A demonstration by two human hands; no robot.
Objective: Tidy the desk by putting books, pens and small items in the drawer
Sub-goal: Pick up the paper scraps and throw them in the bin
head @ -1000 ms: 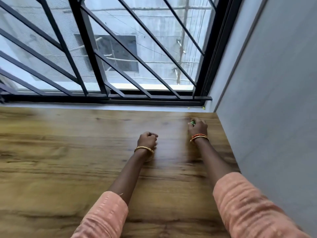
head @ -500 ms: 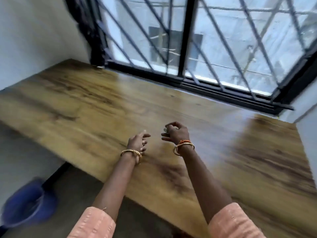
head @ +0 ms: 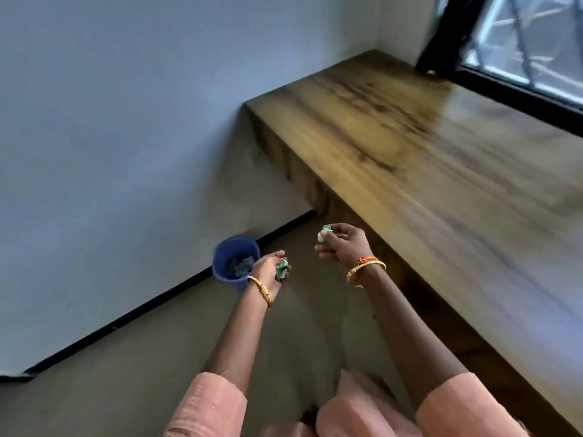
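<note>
From my feed there's a blue bucket on the grey floor, right against the black skirting strip under a pale wall. Some crumpled greenish stuff inside it. Top right corner shows a black-framed window with bars.

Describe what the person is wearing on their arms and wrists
Both arms are bare from the wrist to near the elbow, where loose salmon-pink sleeves with a faint woven texture begin. The left wrist carries a thin gold bangle with small coloured specks. The right wrist has a gold bangle alongside an orange-red beaded band. No rings, watch or gloves show on either of the hands.
</note>
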